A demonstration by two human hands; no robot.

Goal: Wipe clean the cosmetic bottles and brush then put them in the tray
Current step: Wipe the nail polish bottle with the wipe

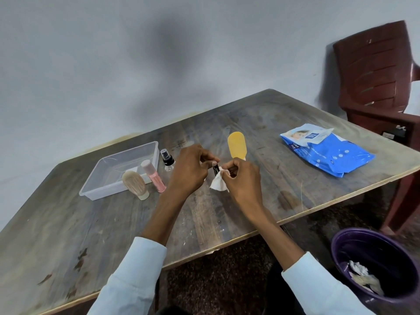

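My left hand [192, 170] grips a slim dark cosmetic item [215, 170], mostly hidden by my fingers. Against it, my right hand [242, 178] pinches a white wipe [218, 183] that hangs down below. Behind my right hand a yellow tube [237, 145] stands on the table. The clear plastic tray [95, 192] sits at the left and looks empty. In front of it stand a beige bottle [134, 184] and a pink bottle [153, 176]. A small clear spray bottle with a black pump [167, 160] stands at the tray's right side.
A blue pack of wet wipes [327, 151] lies at the right of the wooden table [113, 223]. A purple bin [375, 264] holding used wipes stands on the floor at the lower right. A dark red plastic chair [375, 76] stands behind the table's right corner.
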